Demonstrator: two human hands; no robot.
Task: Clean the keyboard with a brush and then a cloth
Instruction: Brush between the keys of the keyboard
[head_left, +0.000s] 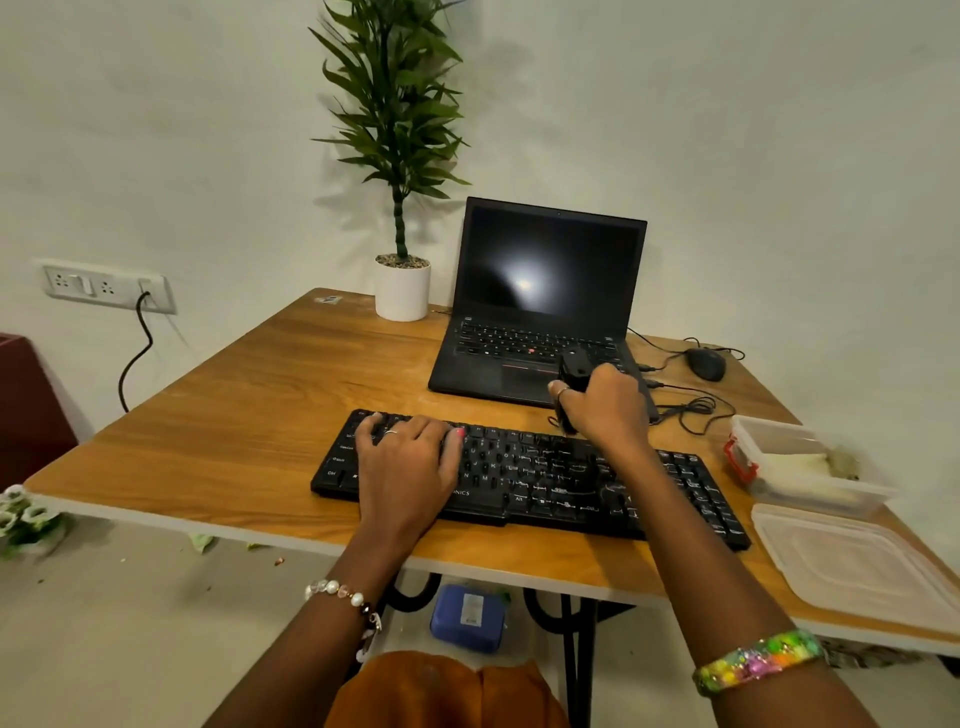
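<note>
Plenty of bare table (249, 395) left of the keyboard (524, 483), wide open all the way back to the plant pot (402, 288) in the far corner. Tighter on the right: open container (800, 462) and its lid (857, 561) parked just beside the keyboard's right end. Behind the keyboard only a narrow strip before the laptop (540, 312), upright screen blocking anything further back. Mouse (705, 362) and loose cables (691, 405) cluttering the far right corner.
</note>
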